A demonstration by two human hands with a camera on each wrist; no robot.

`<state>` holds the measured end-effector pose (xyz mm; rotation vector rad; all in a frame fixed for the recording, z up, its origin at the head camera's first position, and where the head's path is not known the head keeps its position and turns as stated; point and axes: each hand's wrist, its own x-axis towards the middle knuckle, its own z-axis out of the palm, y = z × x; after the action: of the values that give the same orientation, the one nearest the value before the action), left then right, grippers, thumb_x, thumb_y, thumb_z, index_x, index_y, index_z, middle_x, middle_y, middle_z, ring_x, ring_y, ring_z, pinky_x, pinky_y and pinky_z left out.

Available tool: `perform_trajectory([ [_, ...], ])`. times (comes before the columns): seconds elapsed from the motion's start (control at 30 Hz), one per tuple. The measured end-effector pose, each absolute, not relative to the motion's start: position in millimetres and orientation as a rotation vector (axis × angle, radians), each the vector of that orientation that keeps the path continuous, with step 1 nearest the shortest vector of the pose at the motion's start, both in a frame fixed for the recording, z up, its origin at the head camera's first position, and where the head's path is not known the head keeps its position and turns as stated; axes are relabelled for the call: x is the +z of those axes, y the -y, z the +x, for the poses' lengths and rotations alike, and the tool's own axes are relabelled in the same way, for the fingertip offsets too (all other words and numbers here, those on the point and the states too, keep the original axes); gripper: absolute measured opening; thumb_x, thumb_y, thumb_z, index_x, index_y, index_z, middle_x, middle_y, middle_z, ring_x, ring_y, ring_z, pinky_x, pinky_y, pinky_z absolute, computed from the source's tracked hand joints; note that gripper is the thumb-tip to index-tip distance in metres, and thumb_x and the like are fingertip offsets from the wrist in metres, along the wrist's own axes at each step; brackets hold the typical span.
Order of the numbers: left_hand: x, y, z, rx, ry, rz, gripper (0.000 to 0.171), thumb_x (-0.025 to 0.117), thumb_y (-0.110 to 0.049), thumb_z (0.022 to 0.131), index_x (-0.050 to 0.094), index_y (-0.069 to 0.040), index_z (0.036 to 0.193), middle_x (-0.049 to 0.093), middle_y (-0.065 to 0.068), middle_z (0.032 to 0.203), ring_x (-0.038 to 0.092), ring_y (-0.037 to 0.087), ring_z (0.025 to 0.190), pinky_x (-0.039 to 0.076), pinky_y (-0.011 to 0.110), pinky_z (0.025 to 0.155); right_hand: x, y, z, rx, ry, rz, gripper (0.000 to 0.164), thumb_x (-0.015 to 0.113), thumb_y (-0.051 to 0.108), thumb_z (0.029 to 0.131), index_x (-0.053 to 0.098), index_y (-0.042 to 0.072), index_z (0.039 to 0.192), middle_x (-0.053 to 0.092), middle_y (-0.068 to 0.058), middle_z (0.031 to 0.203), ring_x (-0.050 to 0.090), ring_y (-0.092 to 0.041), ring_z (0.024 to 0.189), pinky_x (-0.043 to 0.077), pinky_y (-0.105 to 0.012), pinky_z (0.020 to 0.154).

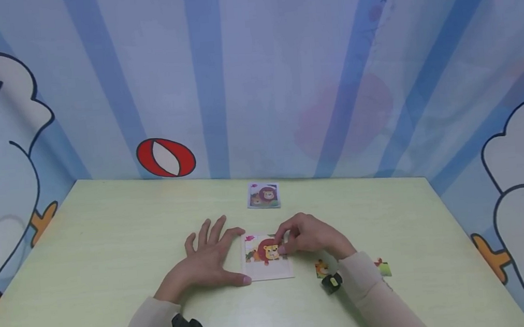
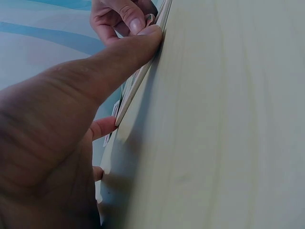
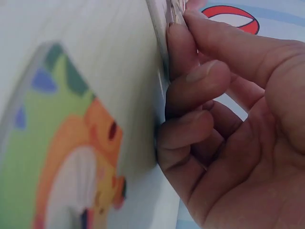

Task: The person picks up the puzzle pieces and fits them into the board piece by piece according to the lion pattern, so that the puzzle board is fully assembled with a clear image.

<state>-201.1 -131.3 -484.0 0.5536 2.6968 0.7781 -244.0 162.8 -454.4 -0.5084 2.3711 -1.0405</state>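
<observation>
Lion puzzle (image 1: 269, 271), left hand (image 1: 206, 260) touching; right hand (image 1: 312, 235) pinching piece (image 2: 150, 19)

On the surface (image 1: 109, 239), I see a puzzle board (image 1: 269, 272) between the hands, the left hand (image 1: 211, 256) at its left edge, the right hand (image 1: 308, 235) over its right part. Beyond both hands lies a picture card (image 1: 263, 195). One loose piece (image 1: 321, 268) lies just left of the right sleeve (image 1: 363, 279), another piece (image 1: 383, 268) right of it. Behind hangs a cloth (image 1: 255, 81).

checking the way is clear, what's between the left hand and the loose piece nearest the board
In the head view, the board lies between the left hand and that loose piece, with bare tabletop between board and piece.
</observation>
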Motion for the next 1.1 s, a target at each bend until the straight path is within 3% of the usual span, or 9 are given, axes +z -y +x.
perform_trajectory([
  [0.3, -485, 131, -202, 0.796, -2.704, 0.570, 0.105, 0.087, -0.072, 0.072, 0.042, -0.032, 0.159, 0.006, 0.017, 0.182, -0.004, 0.053, 0.165, -0.002, 0.085, 0.121, -449, -152, -242, -0.944, -2.465, -0.416, 0.006, 0.085, 0.018, 0.092, 0.080, 0.019, 0.095, 0.060, 0.003, 0.063, 0.045, -0.013, 0.055, 0.037, -0.027, 0.057],
  [0.53, -484, 131, -202, 0.779, -2.697, 0.546, 0.105, 0.088, -0.069, 0.073, 0.041, -0.031, 0.159, 0.005, 0.017, 0.182, -0.004, 0.052, 0.166, -0.001, 0.084, 0.122, -447, -147, -241, -0.851, -2.539, -0.352, 0.014, 0.088, 0.020, 0.089, 0.075, 0.018, 0.089, 0.055, 0.002, 0.066, 0.047, -0.014, 0.059, 0.038, -0.027, 0.059],
  [0.93, -489, 132, -200, 0.838, -2.709, 0.584, 0.105, 0.085, -0.078, 0.070, 0.043, -0.034, 0.157, 0.008, 0.016, 0.181, -0.002, 0.053, 0.165, -0.002, 0.085, 0.120, -450, -150, -239, -0.880, -2.499, -0.297, 0.018, 0.089, 0.022, 0.089, 0.071, 0.018, 0.090, 0.051, 0.003, 0.062, 0.046, -0.014, 0.056, 0.036, -0.028, 0.057],
  [1.1, -492, 133, -202, 0.801, -2.717, 0.559, 0.105, 0.086, -0.073, 0.072, 0.042, -0.034, 0.159, 0.007, 0.015, 0.182, -0.003, 0.051, 0.166, -0.001, 0.083, 0.121, -451, -150, -238, -0.886, -2.508, -0.323, 0.019, 0.088, 0.022, 0.090, 0.069, 0.017, 0.090, 0.053, 0.002, 0.065, 0.048, -0.014, 0.059, 0.037, -0.028, 0.059],
])
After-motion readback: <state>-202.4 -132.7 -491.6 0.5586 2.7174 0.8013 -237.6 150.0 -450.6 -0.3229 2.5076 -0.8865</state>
